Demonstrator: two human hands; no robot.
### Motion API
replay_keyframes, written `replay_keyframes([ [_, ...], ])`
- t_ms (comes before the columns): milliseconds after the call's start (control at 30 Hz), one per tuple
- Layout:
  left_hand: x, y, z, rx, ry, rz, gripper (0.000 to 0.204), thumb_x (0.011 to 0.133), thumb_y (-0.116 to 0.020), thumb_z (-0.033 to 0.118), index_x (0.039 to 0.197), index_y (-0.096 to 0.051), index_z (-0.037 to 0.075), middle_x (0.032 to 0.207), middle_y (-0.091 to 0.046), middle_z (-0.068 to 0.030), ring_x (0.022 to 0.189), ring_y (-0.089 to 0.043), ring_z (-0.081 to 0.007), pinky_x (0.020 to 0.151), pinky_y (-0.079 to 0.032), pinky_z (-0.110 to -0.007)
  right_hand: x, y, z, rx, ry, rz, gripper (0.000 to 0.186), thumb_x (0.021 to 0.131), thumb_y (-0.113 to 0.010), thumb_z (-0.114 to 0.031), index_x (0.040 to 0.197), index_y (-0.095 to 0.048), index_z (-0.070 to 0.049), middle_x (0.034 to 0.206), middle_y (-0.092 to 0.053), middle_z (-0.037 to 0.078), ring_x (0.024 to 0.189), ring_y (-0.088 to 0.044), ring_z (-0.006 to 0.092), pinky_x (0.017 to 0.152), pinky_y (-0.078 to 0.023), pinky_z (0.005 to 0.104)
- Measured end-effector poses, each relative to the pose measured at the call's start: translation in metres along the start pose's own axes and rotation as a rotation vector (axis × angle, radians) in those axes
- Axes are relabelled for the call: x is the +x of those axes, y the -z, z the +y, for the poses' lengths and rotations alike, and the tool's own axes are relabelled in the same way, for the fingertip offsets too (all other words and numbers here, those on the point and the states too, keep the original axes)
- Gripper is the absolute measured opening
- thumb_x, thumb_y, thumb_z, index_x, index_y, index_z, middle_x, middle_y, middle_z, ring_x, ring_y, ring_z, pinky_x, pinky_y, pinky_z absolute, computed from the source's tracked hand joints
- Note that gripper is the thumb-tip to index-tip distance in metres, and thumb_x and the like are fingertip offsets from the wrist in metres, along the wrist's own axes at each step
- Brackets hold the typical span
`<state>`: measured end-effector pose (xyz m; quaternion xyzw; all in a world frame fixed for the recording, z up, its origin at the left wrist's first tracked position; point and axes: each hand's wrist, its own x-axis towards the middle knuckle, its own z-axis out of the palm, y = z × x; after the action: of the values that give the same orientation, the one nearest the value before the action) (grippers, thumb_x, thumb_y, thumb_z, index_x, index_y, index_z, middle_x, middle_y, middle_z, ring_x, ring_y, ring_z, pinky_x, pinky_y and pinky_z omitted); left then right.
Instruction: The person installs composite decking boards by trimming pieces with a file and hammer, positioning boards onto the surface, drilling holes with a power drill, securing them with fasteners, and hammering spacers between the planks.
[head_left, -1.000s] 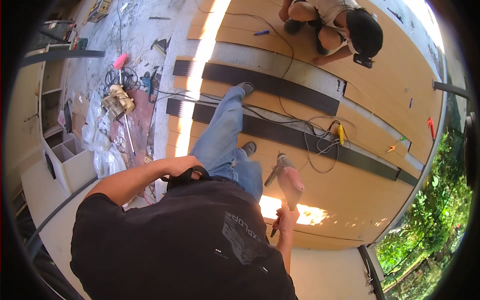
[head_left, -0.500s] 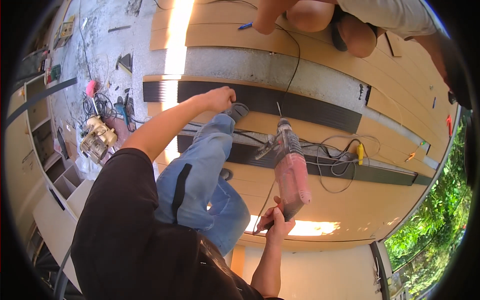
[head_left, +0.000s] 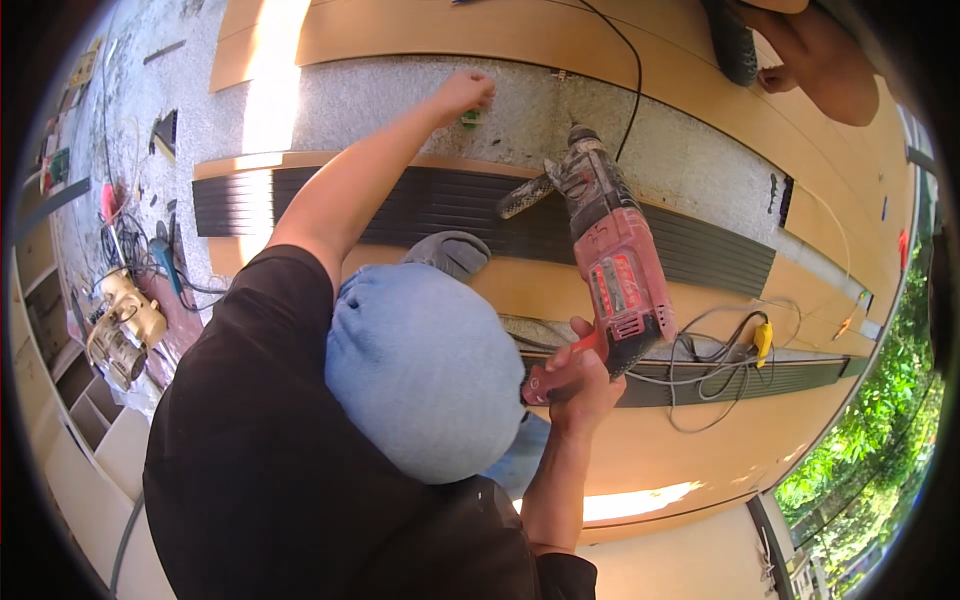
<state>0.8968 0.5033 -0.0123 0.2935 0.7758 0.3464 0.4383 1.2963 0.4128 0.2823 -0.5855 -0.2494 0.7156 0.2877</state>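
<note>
Right fingers [head_left: 592,372] grip red drill [head_left: 638,245]; lettered label [head_left: 616,284] along side.

The drill [head_left: 622,255] has a scuffed red plastic body, dusty and mostly matt, with a worn, metal-looking chuck [head_left: 581,134] at its far end. The dark strip [head_left: 430,207] looks like ridged plastic — glossy only where sun strikes its left end. The far boards [head_left: 420,30] are smooth and wood-toned; the slab [head_left: 350,98] is rough, speckled concrete. Near left, matt black cloth makes the shirt [head_left: 300,440] — soft denim, the jeans [head_left: 420,370].
</note>
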Motion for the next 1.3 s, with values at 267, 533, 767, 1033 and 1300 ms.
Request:
replay_keyframes([
  [267,0.056,0.003,-0.003,-0.810,0.432,0.070,0.049,0.103,-0.061,0.044,0.130,-0.060,0.003,0.114,-0.074,-0.0100,0.086,-0.073,-0.0157,0.056,-0.054,-0.023,0.000,-0.020,0.012,0.074,0.075,0.072,0.060,0.083,-0.073,-0.019,0.128,-0.052,0.014,0.080,-0.064,0.017,0.067,-0.064,0.0254,0.060,-0.056,0.0384],
  [533,0.055,-0.010,0.002,-0.817,0.309,0.212,0.032,0.104,-0.064,0.038,0.100,-0.067,0.006,0.093,-0.076,-0.0051,0.071,-0.069,-0.0109,0.056,-0.053,-0.024,0.024,-0.016,0.054,0.271,0.027,0.119,0.063,0.084,-0.069,-0.023,0.134,-0.048,0.010,0.089,-0.065,0.018,0.072,-0.063,0.0249,0.066,-0.056,0.0405],
  [767,0.057,-0.014,-0.001,-0.873,0.297,0.262,0.029,0.104,-0.064,0.034,0.101,-0.068,0.005,0.093,-0.076,-0.0054,0.071,-0.068,-0.0103,0.058,-0.051,-0.023,0.031,-0.017,0.081,0.435,-0.040,0.084,0.064,0.089,-0.064,-0.023,0.143,-0.041,0.002,0.117,-0.064,0.017,0.075,-0.062,0.0229,0.068,-0.056,0.0396],
  [1033,0.052,-0.017,0.000,-0.827,0.292,0.279,0.032,0.103,-0.065,0.036,0.112,-0.070,0.005,0.107,-0.077,-0.0058,0.086,-0.069,-0.0127,0.073,-0.053,-0.028,0.027,-0.027,0.091,0.593,-0.091,0.106,0.057,0.091,-0.060,-0.026,0.141,-0.043,-0.003,0.128,-0.064,0.017,0.075,-0.060,0.0196,0.068,-0.054,0.0342],
  [1300,0.060,-0.020,-0.007,-0.786,0.296,0.255,0.034,0.103,-0.064,0.037,0.111,-0.069,0.004,0.106,-0.077,-0.0081,0.088,-0.071,-0.0174,0.073,-0.056,-0.030,0.038,-0.008,0.112,0.498,-0.105,0.058,0.060,0.091,-0.061,-0.027,0.143,-0.044,-0.003,0.129,-0.064,0.018,0.073,-0.059,0.0190,0.068,-0.052,0.0335],
])
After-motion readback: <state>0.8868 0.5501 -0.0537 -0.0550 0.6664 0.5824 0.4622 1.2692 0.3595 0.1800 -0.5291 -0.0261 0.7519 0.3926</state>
